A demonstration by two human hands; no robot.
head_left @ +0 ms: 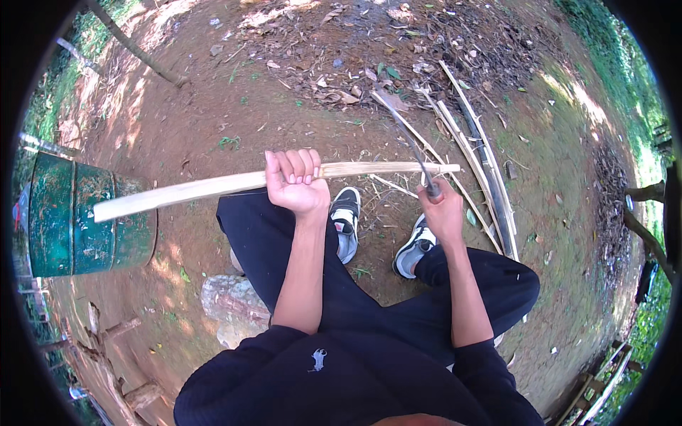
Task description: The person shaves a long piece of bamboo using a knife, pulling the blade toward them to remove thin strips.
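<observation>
My left hand [298, 181] is closed around a long pale split-bamboo strip [185, 190], gripping it near its middle. The strip lies crosswise in front of me, above my left knee, its wide end out to the left and its thinner end to the right. My right hand [443, 213] grips the dark handle of a long-bladed knife [414, 148]. The blade points forward and slightly left, and it crosses the strip close to its right end. Whether the edge bites into the bamboo cannot be made out.
Several split bamboo pieces [469, 153] lie on the ground at the front right, beside my right shoe [414, 248]. A green metal drum [92, 216] stands at the left. Near my left thigh is a log [231, 302]. Dry leaves [348, 92] litter the ground ahead.
</observation>
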